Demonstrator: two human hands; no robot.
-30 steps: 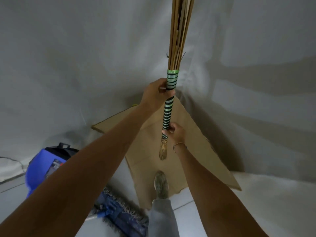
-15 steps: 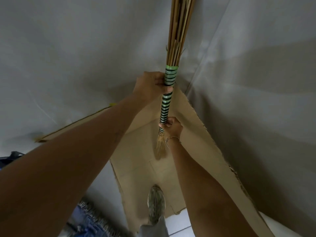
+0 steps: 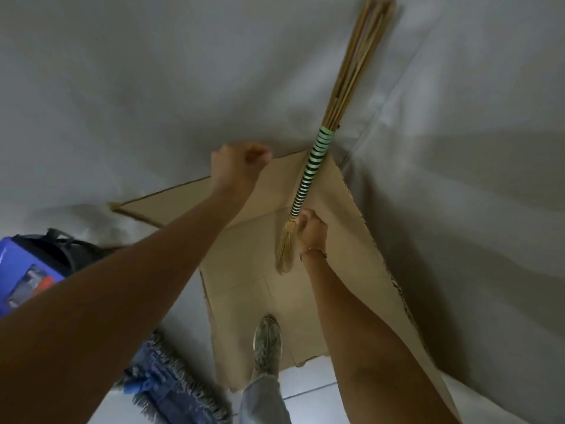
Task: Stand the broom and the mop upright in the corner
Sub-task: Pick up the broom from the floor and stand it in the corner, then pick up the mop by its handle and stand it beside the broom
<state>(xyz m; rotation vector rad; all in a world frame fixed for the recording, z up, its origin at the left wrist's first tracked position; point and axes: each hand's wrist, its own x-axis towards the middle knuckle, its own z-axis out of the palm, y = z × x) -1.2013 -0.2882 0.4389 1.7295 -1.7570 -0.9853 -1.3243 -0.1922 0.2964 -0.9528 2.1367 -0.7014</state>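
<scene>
The broom [image 3: 308, 179] has a green-and-black striped handle and long tan straws. It leans up into the corner where two white-draped walls meet, straws pointing up. My right hand [image 3: 310, 228] grips its lower end, just above a small straw tuft. My left hand [image 3: 237, 163] is off the broom, to its left, fingers curled with nothing in them. The blue fringed mop head [image 3: 165, 381] lies flat on the floor at lower left, partly hidden by my left arm.
A brown cardboard sheet [image 3: 351, 240] covers the floor in the corner. My foot in a patterned shoe [image 3: 267, 341] stands on it. A blue container with a black handle [image 3: 27, 267] sits at the left. White cloth covers both walls.
My left hand has let go of the broom handle and moved left. The broom has tilted to the right, into the corner. My right hand still holds the lower end.
</scene>
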